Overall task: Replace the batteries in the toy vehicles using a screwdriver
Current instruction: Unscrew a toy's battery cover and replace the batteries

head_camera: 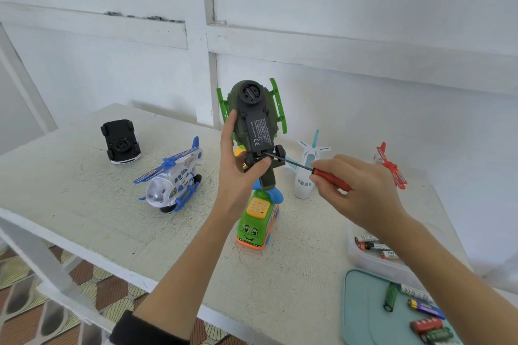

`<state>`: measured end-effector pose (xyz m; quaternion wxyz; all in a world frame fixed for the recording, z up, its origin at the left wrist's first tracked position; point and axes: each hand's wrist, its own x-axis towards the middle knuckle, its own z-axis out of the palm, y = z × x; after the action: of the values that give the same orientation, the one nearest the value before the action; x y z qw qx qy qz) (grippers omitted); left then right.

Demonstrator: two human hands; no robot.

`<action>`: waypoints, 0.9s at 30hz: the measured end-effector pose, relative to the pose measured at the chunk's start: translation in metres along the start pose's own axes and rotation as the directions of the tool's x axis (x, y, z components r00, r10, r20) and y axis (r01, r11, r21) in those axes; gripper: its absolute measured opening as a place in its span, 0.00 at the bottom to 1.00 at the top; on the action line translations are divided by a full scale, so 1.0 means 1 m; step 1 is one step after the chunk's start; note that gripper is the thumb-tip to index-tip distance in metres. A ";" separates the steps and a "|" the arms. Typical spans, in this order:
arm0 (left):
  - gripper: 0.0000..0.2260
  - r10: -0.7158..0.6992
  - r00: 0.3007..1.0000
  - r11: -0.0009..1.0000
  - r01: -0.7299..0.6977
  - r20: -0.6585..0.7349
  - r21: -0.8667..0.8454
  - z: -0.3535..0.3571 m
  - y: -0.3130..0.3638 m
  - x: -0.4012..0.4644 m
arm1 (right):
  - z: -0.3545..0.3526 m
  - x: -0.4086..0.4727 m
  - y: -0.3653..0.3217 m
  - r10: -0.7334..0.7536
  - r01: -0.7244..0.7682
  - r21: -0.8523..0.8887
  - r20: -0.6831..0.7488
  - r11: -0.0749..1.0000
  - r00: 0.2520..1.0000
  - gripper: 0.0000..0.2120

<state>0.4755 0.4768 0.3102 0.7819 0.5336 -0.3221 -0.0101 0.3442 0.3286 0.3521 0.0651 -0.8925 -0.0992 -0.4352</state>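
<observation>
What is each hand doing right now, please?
Left hand: closed on the green toy helicopter, held underside up.
Right hand: closed on the red-handled screwdriver, tip at the helicopter's underside.

- Green toy helicopter (253, 117): raised above the surface, black underside facing the camera, nose up, printed label visible.
- Screwdriver (316, 170): red handle, dark shaft; tip set at the underside's lower end, handle extending toward 4 o'clock.
- Loose batteries (420, 314): on a teal tray, 5 o'clock of the helicopter.

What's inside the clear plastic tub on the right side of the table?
The clear tub holds at least three batteries lying on their sides. The right hand and its forearm cover the rest.
</observation>
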 end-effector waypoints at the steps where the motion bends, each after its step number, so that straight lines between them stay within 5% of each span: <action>1: 0.38 -0.006 1.000 1.000 0.006 0.002 -0.014 0.000 0.000 0.000 | 0.001 0.000 0.000 -0.006 0.006 -0.007 -0.004 1.000 1.000 0.10; 16: 0.34 -0.076 0.995 0.997 0.075 -0.068 -0.009 -0.002 -0.009 0.000 | 0.001 0.004 -0.001 -0.019 0.024 0.042 -0.113 0.999 0.993 0.08; 27: 0.28 -0.120 0.993 0.993 0.120 0.011 0.000 -0.002 -0.011 -0.008 | -0.007 0.034 0.000 0.018 -0.011 0.046 -0.151 0.999 0.988 0.08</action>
<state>0.4732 0.4765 0.2965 0.7782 0.5517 -0.2940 -0.0600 0.3595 0.3313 0.3835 0.0957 -0.8560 -0.0972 -0.4987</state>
